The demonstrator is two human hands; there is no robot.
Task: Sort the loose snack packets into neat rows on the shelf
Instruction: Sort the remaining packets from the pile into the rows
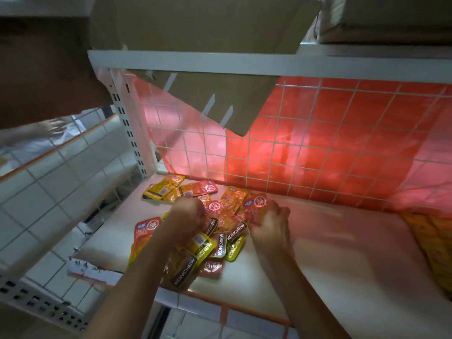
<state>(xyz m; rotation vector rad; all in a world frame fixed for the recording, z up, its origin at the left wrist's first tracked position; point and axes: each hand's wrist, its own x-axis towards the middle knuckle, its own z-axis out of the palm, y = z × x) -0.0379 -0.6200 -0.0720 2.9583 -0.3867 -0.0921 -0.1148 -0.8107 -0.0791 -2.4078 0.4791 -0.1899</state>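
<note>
A loose heap of snack packets (215, 243), red, orange and yellow with dark KONCHEW bands, lies on the white shelf (330, 253) toward its left side. My left hand (187, 217) is down in the heap with its fingers curled on packets. My right hand (269, 222) holds a red packet (256, 206) at the heap's right edge. A few yellow and red packets (176, 187) lie apart near the back left corner. One orange packet (144, 232) sits left of my left forearm.
A white wire grid with red sheeting (330, 143) backs the shelf. Cardboard (215, 99) hangs down from the shelf above. Orange packets (430, 243) are stacked at the far right. A wire side wall (61, 172) stands on the left, with a torn label (93, 270) by the front rail.
</note>
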